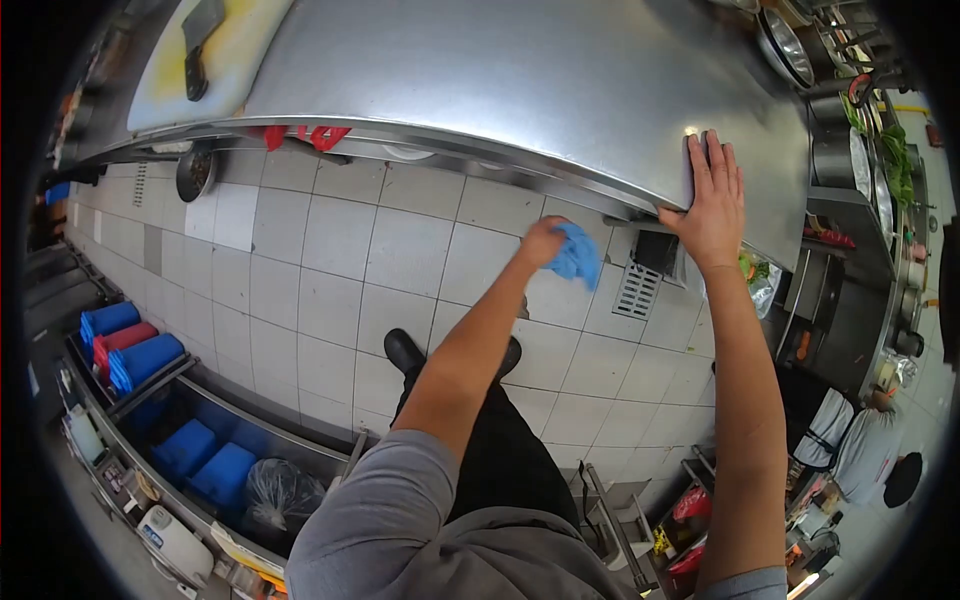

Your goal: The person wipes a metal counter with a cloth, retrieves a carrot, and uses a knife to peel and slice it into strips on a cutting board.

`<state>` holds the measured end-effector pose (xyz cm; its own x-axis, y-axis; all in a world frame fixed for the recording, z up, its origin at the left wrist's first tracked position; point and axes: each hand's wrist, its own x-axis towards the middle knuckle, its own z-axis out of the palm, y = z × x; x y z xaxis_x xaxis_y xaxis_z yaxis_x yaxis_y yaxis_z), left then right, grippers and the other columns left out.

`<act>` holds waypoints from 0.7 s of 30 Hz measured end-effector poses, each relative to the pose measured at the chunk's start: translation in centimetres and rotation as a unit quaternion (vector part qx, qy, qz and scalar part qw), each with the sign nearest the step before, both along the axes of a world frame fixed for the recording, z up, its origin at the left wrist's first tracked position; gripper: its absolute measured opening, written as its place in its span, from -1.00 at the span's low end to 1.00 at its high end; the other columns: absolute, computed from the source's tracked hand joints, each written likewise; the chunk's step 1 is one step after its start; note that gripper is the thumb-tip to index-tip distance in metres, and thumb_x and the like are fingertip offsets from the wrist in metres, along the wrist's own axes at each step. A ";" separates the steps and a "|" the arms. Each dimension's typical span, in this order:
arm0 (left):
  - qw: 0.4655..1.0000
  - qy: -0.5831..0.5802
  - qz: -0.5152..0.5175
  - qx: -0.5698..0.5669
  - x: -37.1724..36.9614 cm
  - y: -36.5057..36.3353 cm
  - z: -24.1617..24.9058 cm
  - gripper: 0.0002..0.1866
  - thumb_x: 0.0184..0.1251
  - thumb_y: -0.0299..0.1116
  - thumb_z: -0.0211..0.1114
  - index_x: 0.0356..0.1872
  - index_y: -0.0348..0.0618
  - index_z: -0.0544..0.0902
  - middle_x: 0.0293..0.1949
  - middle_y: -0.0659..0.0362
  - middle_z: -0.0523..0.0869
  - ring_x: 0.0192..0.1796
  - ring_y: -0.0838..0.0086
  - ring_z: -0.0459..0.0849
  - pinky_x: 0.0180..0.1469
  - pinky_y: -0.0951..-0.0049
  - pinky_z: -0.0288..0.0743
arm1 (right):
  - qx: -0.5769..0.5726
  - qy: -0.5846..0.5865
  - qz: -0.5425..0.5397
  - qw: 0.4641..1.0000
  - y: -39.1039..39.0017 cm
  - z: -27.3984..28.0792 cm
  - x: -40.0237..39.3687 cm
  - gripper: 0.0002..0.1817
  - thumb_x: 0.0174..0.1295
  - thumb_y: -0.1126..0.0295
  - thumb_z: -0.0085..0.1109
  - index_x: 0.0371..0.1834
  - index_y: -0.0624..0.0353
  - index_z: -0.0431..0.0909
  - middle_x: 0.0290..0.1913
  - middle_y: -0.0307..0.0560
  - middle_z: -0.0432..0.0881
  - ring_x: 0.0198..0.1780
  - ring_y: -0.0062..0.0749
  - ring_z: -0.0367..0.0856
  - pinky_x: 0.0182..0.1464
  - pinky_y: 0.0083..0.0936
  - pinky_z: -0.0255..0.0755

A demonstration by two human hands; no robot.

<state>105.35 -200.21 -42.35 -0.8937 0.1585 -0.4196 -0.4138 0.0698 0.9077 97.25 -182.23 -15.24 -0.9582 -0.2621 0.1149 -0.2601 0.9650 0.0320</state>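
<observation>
My left hand (543, 241) is closed around a crumpled blue cloth (574, 256), held out above the tiled floor and in front of the steel worktop's edge. Part of the cloth hangs from the far side of the fist. My right hand (712, 195) lies flat on the worktop (480, 70) near its right end, with the fingers stretched out and the thumb by the front edge. Nothing is under its visible fingers but bare steel.
A cleaver (198, 45) rests on a white cutting board (225, 60) at the upper left. Metal bowls (785, 48) stand at the upper right. A floor drain (637, 290) lies below the worktop. Blue bins (147, 361) and a drawer unit (240, 425) stand at the lower left.
</observation>
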 end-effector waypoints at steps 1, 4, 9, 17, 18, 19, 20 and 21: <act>0.994 -0.063 0.081 0.034 0.6 -2.4 0.8 -0.70 0.25 -0.46 0.12 -0.02 -0.19 0.66 -0.09 0.02 0.73 -0.11 0.24 0.69 0.02 0.27 0.54 | 0.000 0.002 0.000 1.000 0.0 0.0 -0.1 0.12 -0.30 0.23 0.58 0.50 -0.18 0.22 0.54 -0.16 0.15 0.56 -0.12 0.04 0.55 -0.08 -0.02; 0.922 0.068 0.372 0.079 2.9 -10.9 -8.3 -0.78 0.48 -0.30 0.08 -0.03 -0.18 0.55 -0.30 0.23 0.61 -0.26 0.51 0.56 -0.18 0.41 0.49 | -0.001 0.007 -0.003 1.000 0.2 0.0 0.0 0.10 -0.28 0.23 0.57 0.49 -0.18 0.23 0.54 -0.17 0.15 0.56 -0.12 0.05 0.55 -0.08 -0.01; 0.819 0.058 0.511 0.255 -4.1 -19.4 -3.0 -0.64 0.52 -0.35 -0.02 0.28 -0.08 0.37 -0.03 0.14 0.61 -0.07 0.38 0.63 -0.01 0.25 0.60 | 0.006 0.012 -0.010 1.000 0.3 -0.1 0.0 0.09 -0.28 0.22 0.57 0.48 -0.19 0.24 0.53 -0.16 0.17 0.55 -0.10 0.08 0.54 -0.09 0.01; 0.747 0.156 0.618 0.189 -12.8 -3.6 -4.5 -0.49 0.42 -0.49 0.10 0.36 -0.36 0.27 0.21 -0.08 0.53 0.19 0.12 0.51 0.34 0.23 0.31 | -0.001 0.023 0.002 1.000 0.6 -0.5 0.0 0.09 -0.30 0.24 0.55 0.48 -0.17 0.24 0.54 -0.19 0.17 0.55 -0.11 0.10 0.53 -0.08 0.04; 0.796 0.167 0.573 0.104 -12.3 -0.7 -5.7 -0.46 0.34 -0.49 0.15 0.33 -0.45 0.29 0.22 -0.14 0.51 0.21 0.11 0.49 0.35 0.26 0.30 | 0.002 0.021 0.003 1.000 0.7 -0.6 0.0 0.09 -0.30 0.24 0.55 0.48 -0.17 0.24 0.54 -0.19 0.17 0.55 -0.11 0.10 0.53 -0.08 0.04; 0.835 0.177 0.520 0.016 -11.5 1.9 -6.8 -0.42 0.27 -0.50 0.19 0.30 -0.54 0.30 0.22 -0.20 0.50 0.23 0.11 0.48 0.35 0.29 0.28 | 0.002 0.024 0.002 1.000 0.7 -0.6 0.0 0.09 -0.29 0.21 0.57 0.48 -0.19 0.24 0.53 -0.18 0.18 0.54 -0.10 0.10 0.54 -0.08 0.03; 0.860 0.158 0.484 -0.027 -10.0 4.4 -5.5 -0.40 0.20 -0.51 0.21 0.29 -0.54 0.33 0.20 -0.25 0.50 0.23 0.09 0.49 0.34 0.29 0.30 | 0.003 0.028 0.002 1.000 0.7 -0.7 0.0 0.09 -0.28 0.18 0.58 0.49 -0.21 0.25 0.52 -0.16 0.19 0.54 -0.09 0.11 0.54 -0.09 0.02; 0.882 0.140 0.445 -0.069 -8.7 6.9 -4.1 -0.37 0.13 -0.52 0.23 0.28 -0.54 0.35 0.19 -0.31 0.50 0.23 0.06 0.51 0.32 0.29 0.31 | 0.003 0.027 0.003 1.000 0.6 -0.7 0.0 0.09 -0.28 0.18 0.58 0.49 -0.21 0.25 0.52 -0.16 0.19 0.54 -0.09 0.11 0.54 -0.09 0.02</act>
